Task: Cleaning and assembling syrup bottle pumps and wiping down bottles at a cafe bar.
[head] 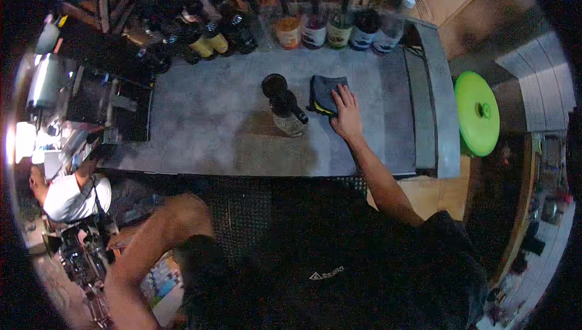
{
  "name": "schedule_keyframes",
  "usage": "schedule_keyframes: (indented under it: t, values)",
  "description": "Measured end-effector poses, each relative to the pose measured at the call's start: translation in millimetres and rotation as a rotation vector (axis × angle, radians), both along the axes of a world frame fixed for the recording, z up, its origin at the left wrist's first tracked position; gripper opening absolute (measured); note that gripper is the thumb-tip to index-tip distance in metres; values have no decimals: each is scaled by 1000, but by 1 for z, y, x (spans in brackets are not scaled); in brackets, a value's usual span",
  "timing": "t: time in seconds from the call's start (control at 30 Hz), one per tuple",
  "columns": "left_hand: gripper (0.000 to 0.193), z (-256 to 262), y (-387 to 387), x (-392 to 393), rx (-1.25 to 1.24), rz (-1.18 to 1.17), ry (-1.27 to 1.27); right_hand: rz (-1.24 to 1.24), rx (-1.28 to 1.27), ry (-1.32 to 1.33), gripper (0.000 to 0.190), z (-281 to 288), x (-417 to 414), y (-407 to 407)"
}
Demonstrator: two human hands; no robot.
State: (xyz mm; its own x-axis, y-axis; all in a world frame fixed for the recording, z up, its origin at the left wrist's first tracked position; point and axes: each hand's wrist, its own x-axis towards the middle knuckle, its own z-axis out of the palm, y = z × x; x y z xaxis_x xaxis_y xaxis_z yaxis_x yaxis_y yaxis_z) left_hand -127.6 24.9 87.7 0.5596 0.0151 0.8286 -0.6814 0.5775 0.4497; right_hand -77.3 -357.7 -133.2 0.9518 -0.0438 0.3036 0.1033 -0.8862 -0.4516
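Observation:
My right hand (349,114) lies on top of a folded dark grey cloth (328,91) with a yellow-green edge, its fingers stretched over the cloth's right side. The cloth rests on a grey worktop (200,98). Left of it stands a clear container with a black top and handle (288,118); its exact kind is hard to tell. A round dark piece (274,85) shows at its upper end. My left arm is bent at the lower left and blurred; my left hand is out of view.
Labelled bottles (313,34) with dark tops line the worktop's back edge, beside dark bottles with yellow labels (202,47). Black equipment (127,102) sits at the left. A raised grey ledge (439,102) bounds the right, with a green round lid (475,114) beyond. Another person in white (77,197) is at the far left.

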Motion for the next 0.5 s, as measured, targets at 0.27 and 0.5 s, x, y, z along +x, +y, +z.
schedule_keyframes:
  t: [0.27,0.5]
  values:
    - [34,66,-24,-22,90,-328,-249,29,-64,62,86,-4,1,-7]
    - [22,95,-39,-21,161,-500,-334,35,-31,7,86,-13,-1,-8]
